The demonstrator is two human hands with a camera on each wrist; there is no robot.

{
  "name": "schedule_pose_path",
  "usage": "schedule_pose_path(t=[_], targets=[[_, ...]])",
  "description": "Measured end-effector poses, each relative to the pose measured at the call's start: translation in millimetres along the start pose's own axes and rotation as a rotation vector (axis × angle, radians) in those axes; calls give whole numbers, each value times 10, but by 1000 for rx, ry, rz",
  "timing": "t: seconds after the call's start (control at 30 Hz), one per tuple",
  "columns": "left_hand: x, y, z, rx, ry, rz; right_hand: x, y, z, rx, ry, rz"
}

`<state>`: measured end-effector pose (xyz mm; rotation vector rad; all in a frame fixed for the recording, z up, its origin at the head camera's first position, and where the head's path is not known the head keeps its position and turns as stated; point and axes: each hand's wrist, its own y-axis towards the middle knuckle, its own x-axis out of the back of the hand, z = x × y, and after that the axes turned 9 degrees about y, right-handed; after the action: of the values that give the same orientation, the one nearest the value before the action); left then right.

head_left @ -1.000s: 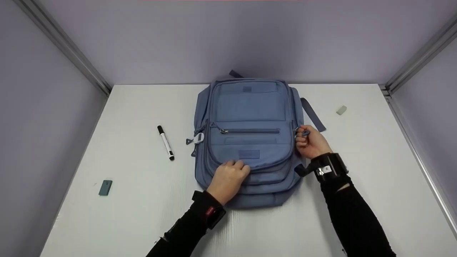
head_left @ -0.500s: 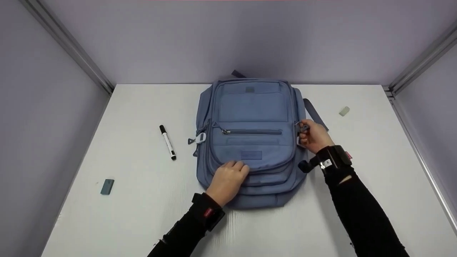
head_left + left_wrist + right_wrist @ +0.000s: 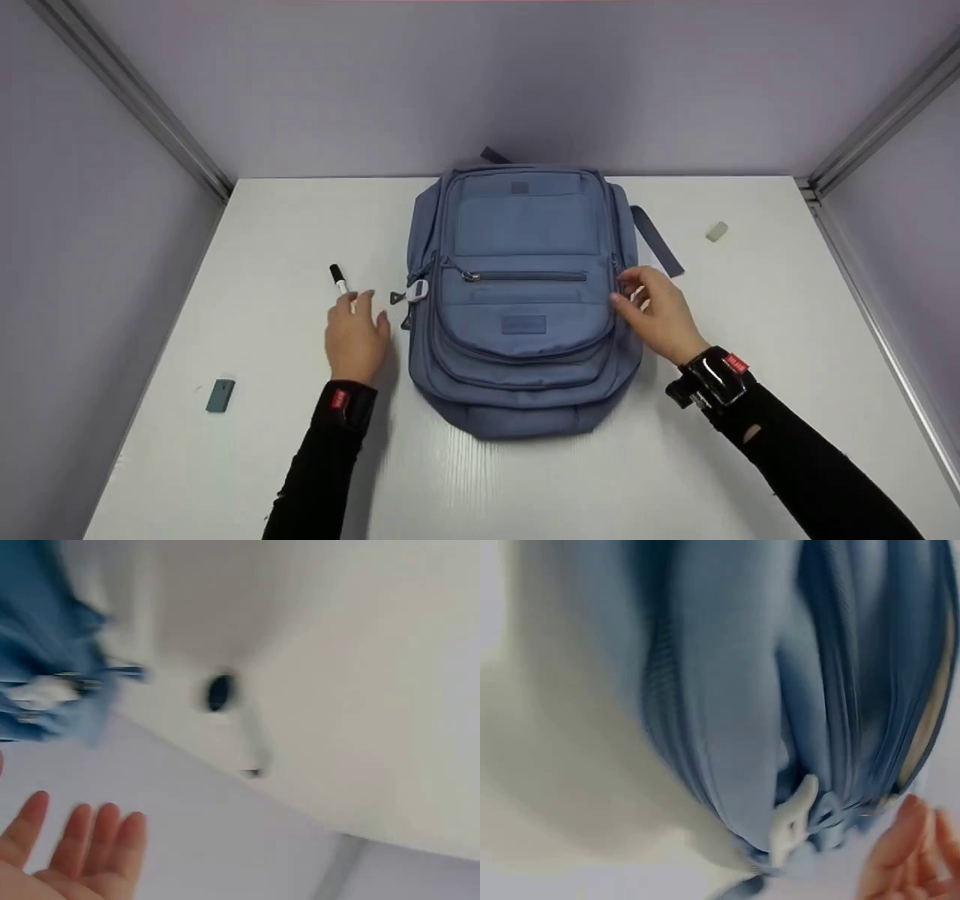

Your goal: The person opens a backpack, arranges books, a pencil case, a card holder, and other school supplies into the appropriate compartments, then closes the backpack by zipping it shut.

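Blue fabric backpack (image 3: 523,300) lying flat at the table's far-middle, zips closed, black-capped white marker (image 3: 343,286) lying left

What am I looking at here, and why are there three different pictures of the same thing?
A person works at a white table with bare hands. One camera sits on the head, one on each wrist. From the head you see a blue backpack lying flat. The left hand hovers open over a black-capped marker; the right hand is at the backpack's right edge, holding nothing I can see. A small dark eraser and a pale one lie apart. The wrist views are blurry close-ups.
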<state>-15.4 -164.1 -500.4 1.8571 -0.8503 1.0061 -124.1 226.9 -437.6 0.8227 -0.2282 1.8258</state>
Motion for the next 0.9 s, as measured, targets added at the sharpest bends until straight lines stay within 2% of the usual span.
schedule_pose_path(t=[0.1,0.17,0.23,0.3,0.43,0.53,0.63,0.73,0.9], targets=[[-92,49,193,173,50,75,-25,-79,55,339,-191,66],[-146,72,260,257,64,115,-30,-102,68,519,-284,110],[-187,97,293,322,78,152,-35,-108,64,651,-348,143],[-211,120,298,372,92,188,-45,-105,52,740,-396,165],[-213,154,270,444,104,267,-84,-95,10,847,-445,170],[-201,151,256,460,111,307,-124,-88,-14,907,-443,161],[-205,146,259,461,111,319,-145,-88,-23,951,-427,157],[-224,145,276,466,103,321,-148,-90,-25,961,-406,161],[-236,130,295,470,88,350,-125,-74,-1,883,-326,187]])
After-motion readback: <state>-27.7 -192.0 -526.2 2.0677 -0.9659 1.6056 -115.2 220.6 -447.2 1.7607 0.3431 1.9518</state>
